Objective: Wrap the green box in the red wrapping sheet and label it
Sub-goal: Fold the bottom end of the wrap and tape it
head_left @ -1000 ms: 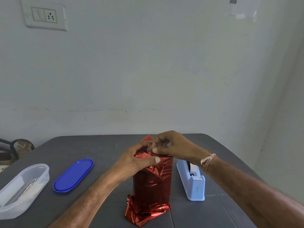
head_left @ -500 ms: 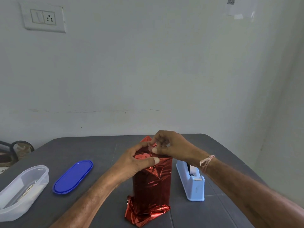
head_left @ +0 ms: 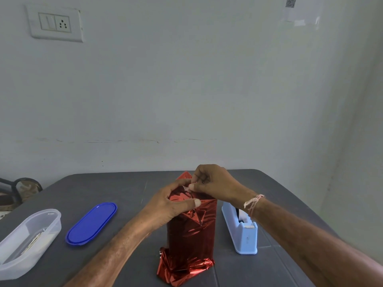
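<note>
The box stands upright near the table's front, fully covered by the shiny red wrapping sheet [head_left: 190, 239]; no green shows. Crumpled foil bunches at its base. My left hand [head_left: 165, 206] grips the upper left of the wrapped box, thumb across the front and fingers curled over the top. My right hand [head_left: 213, 183] is at the top edge, its thumb and fingers pinching a small pale piece, probably tape, against the folded foil. A red flap sticks up behind my fingers.
A light blue tape dispenser [head_left: 242, 230] stands just right of the box. A blue oval lid [head_left: 91, 223] lies to the left, and a clear oval container [head_left: 27, 243] sits at the left edge. The dark grey table [head_left: 103, 189] ends at a white wall.
My hands stay on the top of the box. The right fingers have shifted slightly at the fold, and the view has drifted a little.
</note>
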`<state>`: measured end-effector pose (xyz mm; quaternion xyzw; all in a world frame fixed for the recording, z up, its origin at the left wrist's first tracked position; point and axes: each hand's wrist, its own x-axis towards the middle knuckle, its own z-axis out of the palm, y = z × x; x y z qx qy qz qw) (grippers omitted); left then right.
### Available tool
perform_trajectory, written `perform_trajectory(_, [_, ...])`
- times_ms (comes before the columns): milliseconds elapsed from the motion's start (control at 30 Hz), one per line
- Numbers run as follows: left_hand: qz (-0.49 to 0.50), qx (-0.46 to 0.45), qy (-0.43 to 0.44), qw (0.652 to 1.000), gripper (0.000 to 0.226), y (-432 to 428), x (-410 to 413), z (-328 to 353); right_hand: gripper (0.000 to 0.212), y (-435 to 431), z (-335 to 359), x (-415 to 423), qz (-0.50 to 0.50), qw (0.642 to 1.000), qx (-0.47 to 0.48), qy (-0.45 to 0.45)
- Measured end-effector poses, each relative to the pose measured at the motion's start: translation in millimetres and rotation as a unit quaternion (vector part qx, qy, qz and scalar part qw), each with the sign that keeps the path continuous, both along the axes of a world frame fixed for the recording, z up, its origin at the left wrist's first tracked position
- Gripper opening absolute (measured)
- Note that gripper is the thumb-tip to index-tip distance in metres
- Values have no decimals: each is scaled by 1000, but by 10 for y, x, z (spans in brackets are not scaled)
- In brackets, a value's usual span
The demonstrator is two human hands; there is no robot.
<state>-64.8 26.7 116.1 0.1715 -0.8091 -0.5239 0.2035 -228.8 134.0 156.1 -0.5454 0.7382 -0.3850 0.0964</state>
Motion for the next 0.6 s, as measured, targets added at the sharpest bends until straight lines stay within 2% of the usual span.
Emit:
perform_trajectory(167, [5,6,-1,1000,64,-9,0,-2,9,12,27,-20,15,1000,15,-21])
perform_trajectory(333, [-3,9,2,1000,58,-2,4,2,15,47,78,-58,38,996,37,-68])
perform_trajectory(600, [3,8,2,1000,61,-29,-4,-28,24,-4,52,-43,11,998,24,-55])
